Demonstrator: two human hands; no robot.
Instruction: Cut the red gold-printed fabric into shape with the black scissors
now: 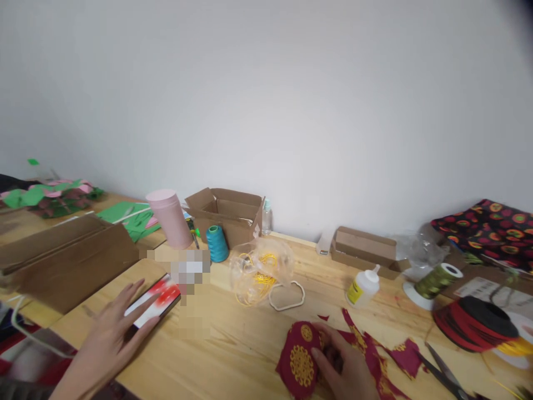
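Observation:
My left hand [110, 325] lies over a phone [141, 314] on the table. Its fingers are spread across the lit screen, which shows blurred red and white. In my right hand [343, 361], thumb and fingers pinch a rounded maroon fabric piece [300, 361] with gold medallion patterns. Part of that piece is hidden behind my fingers. Maroon and gold fabric scraps [406, 358] lie just right of this hand, beside dark-handled scissors [445, 372] with parted blades.
Behind the hands stand a teal thread cone [217, 244], a pink canister [170, 219], a cardboard box [229, 214] and a white glue bottle [363, 289]. A clear bag of yellow cord [262, 269] lies mid-table. Red cord spool [474, 322] sits right; a long carton [70, 261] left.

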